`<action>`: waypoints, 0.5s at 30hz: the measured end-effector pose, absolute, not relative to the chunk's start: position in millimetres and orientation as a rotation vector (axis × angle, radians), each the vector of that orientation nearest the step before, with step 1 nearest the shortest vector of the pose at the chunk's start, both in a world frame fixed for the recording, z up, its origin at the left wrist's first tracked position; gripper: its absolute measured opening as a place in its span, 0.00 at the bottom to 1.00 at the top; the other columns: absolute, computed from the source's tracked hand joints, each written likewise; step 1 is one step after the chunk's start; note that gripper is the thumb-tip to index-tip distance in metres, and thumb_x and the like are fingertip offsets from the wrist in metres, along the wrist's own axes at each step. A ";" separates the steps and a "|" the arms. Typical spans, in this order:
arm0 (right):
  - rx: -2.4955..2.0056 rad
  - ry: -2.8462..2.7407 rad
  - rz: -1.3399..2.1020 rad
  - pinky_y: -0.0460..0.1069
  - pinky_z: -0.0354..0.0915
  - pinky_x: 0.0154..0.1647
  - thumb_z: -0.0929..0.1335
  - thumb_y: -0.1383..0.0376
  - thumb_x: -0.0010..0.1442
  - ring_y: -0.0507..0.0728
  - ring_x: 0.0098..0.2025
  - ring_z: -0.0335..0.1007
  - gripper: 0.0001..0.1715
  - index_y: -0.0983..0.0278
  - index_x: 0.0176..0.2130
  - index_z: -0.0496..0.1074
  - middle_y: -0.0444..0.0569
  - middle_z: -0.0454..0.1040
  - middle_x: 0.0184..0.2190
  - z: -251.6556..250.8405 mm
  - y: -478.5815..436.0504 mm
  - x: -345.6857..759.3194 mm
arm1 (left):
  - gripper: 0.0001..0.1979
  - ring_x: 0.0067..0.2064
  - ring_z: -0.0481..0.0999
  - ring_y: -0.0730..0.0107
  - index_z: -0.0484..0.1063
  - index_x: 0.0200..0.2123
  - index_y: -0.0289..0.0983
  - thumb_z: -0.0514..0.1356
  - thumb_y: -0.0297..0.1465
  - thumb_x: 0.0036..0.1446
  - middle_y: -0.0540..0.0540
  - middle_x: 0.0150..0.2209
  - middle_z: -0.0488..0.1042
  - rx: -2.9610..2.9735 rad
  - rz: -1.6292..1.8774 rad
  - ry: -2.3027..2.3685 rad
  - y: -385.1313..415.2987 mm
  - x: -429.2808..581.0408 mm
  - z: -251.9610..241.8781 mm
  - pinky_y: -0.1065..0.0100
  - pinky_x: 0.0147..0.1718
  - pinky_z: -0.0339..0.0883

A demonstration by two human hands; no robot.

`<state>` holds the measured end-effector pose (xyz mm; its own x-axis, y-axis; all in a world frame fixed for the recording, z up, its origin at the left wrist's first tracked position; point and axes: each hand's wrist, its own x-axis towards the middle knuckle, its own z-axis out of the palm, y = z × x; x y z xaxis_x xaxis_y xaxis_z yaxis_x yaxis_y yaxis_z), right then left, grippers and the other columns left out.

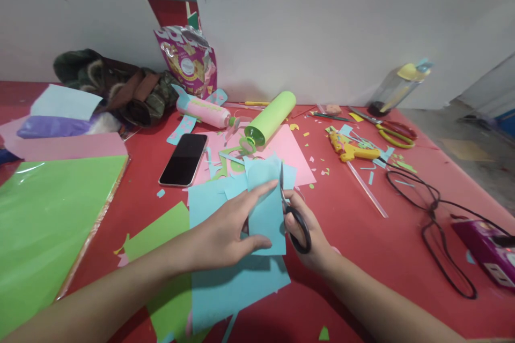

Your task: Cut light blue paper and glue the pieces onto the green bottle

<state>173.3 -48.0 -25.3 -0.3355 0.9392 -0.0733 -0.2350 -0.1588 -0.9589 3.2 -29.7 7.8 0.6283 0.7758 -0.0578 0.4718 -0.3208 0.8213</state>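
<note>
My left hand (229,228) pinches a small light blue paper piece (266,209), thumb beneath and fingers on top, holding it up over the table. My right hand (309,236) grips black-handled scissors (295,214) whose blades run up along the paper's right edge. Under both hands lie larger light blue sheets (233,289) and a green sheet (164,236) on the red table (354,225). Pink paper (289,153) with cut scraps lies just beyond.
A black phone (184,159) lies left of the pink paper. A green roll (270,117) and a pink tube (205,111) lie behind. A yellow glue gun (350,150), yellow-handled scissors (392,133), a black cable (434,214), a purple box (486,249) sit right. Green sheets (44,220) lie left.
</note>
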 end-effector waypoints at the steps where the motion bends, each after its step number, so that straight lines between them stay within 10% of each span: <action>1: -0.928 -1.185 1.652 0.45 0.51 0.23 0.63 0.46 0.50 0.49 0.22 0.51 0.25 0.59 0.39 0.56 0.40 0.59 0.23 -25.1 -48.0 173.3 | 0.35 0.27 0.63 0.76 0.41 0.59 0.47 0.57 0.34 0.52 0.47 0.45 0.64 1.975 0.448 0.982 -29.6 3.0 7.7 0.72 0.28 0.65; 15: -0.885 -1.178 1.647 0.45 0.52 0.24 0.63 0.48 0.52 0.50 0.23 0.54 0.22 0.58 0.39 0.56 0.40 0.59 0.23 -26.9 -48.0 174.2 | 0.35 0.26 0.61 0.77 0.41 0.58 0.47 0.58 0.32 0.52 0.48 0.43 0.64 1.984 0.449 0.959 -31.0 4.2 9.3 0.72 0.27 0.64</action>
<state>174.2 -48.0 -26.9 -0.3406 0.9389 -0.0489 -0.2574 -0.1432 -0.9556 4.2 -31.0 9.3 0.6393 0.7676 -0.0455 0.4566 -0.3313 0.8257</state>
